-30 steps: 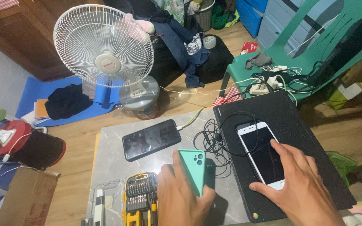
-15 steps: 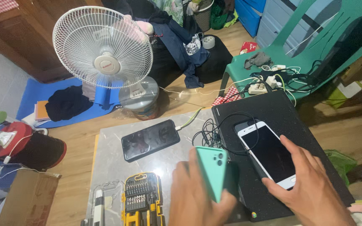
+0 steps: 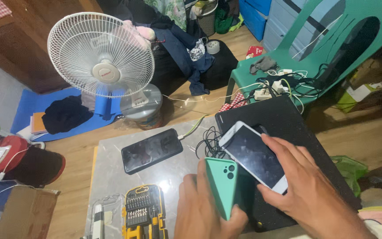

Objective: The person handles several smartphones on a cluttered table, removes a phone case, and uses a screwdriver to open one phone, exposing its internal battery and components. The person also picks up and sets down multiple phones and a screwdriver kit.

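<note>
While the left hand (image 3: 208, 212) closes its fingers (image 3: 190, 194) around one mint-green phone case (image 3: 223, 186), held on edge above the grey tabletop (image 3: 111, 177), the right hand (image 3: 310, 194) clamps its fingers (image 3: 284, 148) on one white-framed phone (image 3: 254, 156) tilted just beside the case. Counting left to right, one yellow bit set (image 3: 144, 212) sits at the near edge, one dark phone (image 3: 151, 150) lies flat with bare tabletop around it, and one black pad (image 3: 284, 119) covers the right side under the raised phone.
</note>
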